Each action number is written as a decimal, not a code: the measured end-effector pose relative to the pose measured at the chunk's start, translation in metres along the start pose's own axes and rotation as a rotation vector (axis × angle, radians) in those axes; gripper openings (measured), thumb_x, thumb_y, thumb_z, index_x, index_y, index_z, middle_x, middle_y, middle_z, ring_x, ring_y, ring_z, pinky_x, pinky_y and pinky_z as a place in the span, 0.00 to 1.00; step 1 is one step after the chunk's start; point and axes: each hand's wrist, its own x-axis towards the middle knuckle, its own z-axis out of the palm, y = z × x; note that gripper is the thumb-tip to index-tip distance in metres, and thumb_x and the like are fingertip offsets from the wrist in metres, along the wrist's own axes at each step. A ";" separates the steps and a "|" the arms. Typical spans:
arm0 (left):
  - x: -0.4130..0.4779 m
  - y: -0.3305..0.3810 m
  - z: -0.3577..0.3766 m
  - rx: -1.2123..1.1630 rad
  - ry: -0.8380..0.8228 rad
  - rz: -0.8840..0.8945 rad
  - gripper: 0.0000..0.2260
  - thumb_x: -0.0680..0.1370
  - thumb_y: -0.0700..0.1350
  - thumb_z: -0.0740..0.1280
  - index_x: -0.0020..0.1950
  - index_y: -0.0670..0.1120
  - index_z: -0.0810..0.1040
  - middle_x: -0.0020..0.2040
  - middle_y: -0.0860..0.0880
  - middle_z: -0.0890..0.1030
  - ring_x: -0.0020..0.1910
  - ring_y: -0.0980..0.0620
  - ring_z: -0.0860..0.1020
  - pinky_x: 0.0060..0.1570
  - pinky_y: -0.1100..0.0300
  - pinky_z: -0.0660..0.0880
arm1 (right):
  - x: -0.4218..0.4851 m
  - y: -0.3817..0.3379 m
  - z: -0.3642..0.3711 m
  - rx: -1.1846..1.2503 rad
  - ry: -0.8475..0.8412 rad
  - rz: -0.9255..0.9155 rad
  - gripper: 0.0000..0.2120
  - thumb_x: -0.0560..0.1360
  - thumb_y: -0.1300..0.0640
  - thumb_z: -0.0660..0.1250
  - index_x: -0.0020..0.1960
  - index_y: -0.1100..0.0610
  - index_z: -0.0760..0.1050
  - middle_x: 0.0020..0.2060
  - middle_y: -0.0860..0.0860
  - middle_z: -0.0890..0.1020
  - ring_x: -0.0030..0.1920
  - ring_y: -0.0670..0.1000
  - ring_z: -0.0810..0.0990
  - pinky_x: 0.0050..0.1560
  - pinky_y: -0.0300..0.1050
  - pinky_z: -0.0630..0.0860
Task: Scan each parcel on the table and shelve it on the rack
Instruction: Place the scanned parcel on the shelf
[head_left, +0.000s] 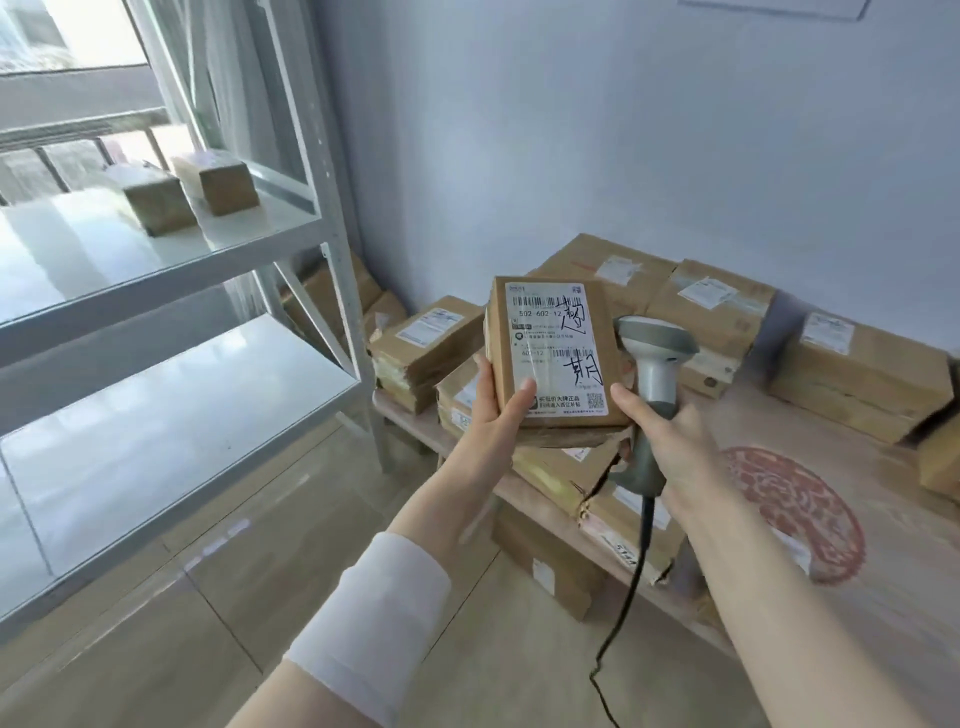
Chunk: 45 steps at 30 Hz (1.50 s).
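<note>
My left hand (496, 410) grips a small cardboard parcel (556, 312) from below, its white barcode label facing me, thumb on the label's lower left corner. My right hand (670, 441) holds a grey handheld scanner (657, 348) by its handle just right of the parcel, head upright behind the parcel's right edge. Its black cable (631, 582) hangs down. Several more labelled cardboard parcels (862, 374) lie on the wooden table (769, 431). The white metal rack (332, 234) stands at left with two small parcels (161, 200) on its upper shelf.
The rack's lower shelves (171, 426) are bare glossy boards. Another carton (550, 561) sits on the floor under the table. A red round pattern (810, 519) marks the tabletop. A pale wall runs behind the table; tiled floor lies below.
</note>
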 end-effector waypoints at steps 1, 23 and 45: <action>0.002 0.003 -0.015 -0.009 0.010 0.004 0.35 0.78 0.58 0.59 0.74 0.60 0.36 0.75 0.56 0.59 0.72 0.54 0.62 0.69 0.58 0.59 | 0.005 -0.001 0.016 -0.013 -0.013 0.006 0.11 0.70 0.55 0.73 0.48 0.55 0.75 0.28 0.44 0.81 0.26 0.45 0.76 0.30 0.42 0.72; 0.124 0.082 -0.300 0.038 0.431 0.164 0.30 0.79 0.57 0.56 0.77 0.55 0.46 0.69 0.69 0.58 0.62 0.76 0.63 0.59 0.77 0.62 | 0.176 -0.018 0.354 -0.089 -0.413 0.005 0.10 0.71 0.53 0.72 0.49 0.51 0.74 0.40 0.52 0.81 0.30 0.44 0.79 0.28 0.37 0.74; 0.136 0.098 -0.550 -0.160 0.863 0.131 0.29 0.79 0.53 0.60 0.76 0.54 0.51 0.77 0.49 0.55 0.73 0.50 0.60 0.70 0.50 0.63 | 0.214 0.020 0.652 -0.284 -0.768 0.130 0.16 0.72 0.48 0.71 0.54 0.56 0.72 0.44 0.56 0.80 0.31 0.50 0.76 0.25 0.38 0.72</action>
